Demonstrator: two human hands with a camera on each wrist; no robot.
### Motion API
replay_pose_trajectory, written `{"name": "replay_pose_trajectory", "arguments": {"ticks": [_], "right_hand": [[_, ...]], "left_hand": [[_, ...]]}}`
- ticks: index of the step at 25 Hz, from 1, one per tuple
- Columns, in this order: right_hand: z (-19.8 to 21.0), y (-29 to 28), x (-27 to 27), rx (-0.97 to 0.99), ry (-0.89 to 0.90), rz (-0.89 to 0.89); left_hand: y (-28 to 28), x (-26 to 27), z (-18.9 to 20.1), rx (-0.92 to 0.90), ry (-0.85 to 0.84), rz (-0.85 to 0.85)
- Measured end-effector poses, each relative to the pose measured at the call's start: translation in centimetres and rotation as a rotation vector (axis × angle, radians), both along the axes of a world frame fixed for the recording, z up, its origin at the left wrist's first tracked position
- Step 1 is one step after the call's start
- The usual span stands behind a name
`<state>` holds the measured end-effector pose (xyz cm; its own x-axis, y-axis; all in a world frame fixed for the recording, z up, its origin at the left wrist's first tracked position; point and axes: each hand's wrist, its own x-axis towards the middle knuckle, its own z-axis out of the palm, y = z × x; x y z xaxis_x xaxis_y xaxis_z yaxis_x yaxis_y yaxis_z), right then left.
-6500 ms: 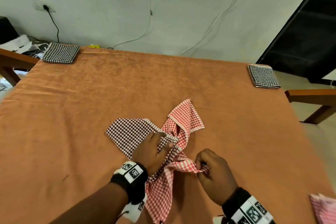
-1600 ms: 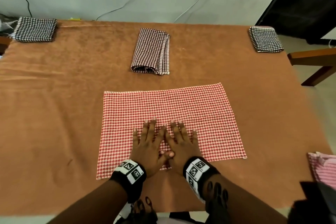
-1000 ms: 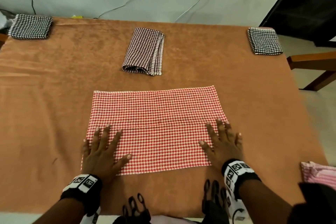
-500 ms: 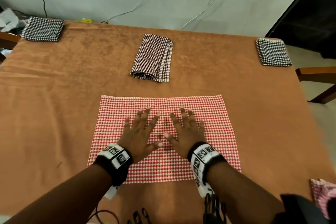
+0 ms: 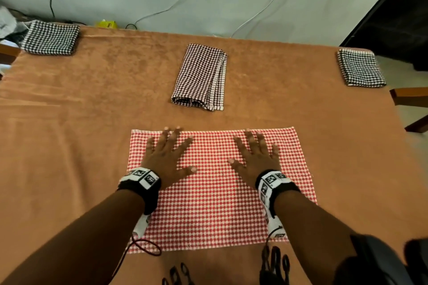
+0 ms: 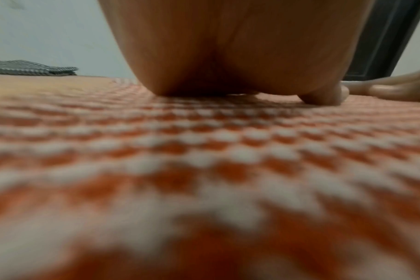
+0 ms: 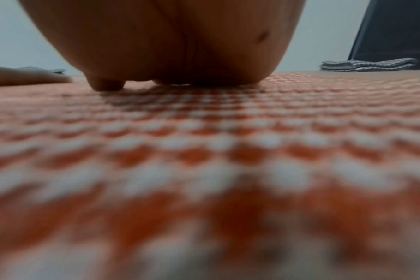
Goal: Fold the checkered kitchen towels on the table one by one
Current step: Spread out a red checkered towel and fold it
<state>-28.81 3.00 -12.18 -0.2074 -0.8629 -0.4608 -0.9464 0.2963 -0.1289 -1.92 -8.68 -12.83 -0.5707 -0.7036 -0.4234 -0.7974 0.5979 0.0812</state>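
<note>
A red-and-white checkered towel (image 5: 213, 194) lies spread flat on the brown table (image 5: 69, 146) near the front edge. My left hand (image 5: 168, 152) presses flat on its far left part, fingers straight and spread. My right hand (image 5: 256, 154) lies flat on its far right part the same way. Both wrist views look low across the red towel (image 6: 204, 170) (image 7: 204, 151), with the heel of the left hand (image 6: 228, 47) and of the right hand (image 7: 168, 37) filling the top. A folded dark checkered towel (image 5: 201, 76) lies beyond the red one.
Folded black-and-white towels sit at the far left corner (image 5: 51, 38) and the far right corner (image 5: 360, 68). A wooden chair arm (image 5: 410, 97) juts in at the right. Cables hang on the wall behind the table.
Both hands have slid apart and farther up the red towel, from side by side at its middle to its far left and far right parts. The towel stays flat.
</note>
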Motion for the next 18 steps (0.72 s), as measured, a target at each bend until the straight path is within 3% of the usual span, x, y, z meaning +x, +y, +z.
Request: {"name": "replay_pose_trajectory", "arguments": {"ticks": [6, 14, 18], "right_hand": [[-0.4, 1.4, -6.8, 0.033, 0.061, -0.201], [-0.3, 1.2, -8.1, 0.025, 0.033, -0.211], [1.4, 0.4, -9.3, -0.159, 0.049, -0.298]], "left_hand": [[-3.8, 6.2, 0.0, 0.036, -0.100, 0.219], [-4.8, 7.1, -0.2, 0.033, -0.078, 0.320], [-5.7, 7.7, 1.0, -0.168, 0.074, 0.330]]}}
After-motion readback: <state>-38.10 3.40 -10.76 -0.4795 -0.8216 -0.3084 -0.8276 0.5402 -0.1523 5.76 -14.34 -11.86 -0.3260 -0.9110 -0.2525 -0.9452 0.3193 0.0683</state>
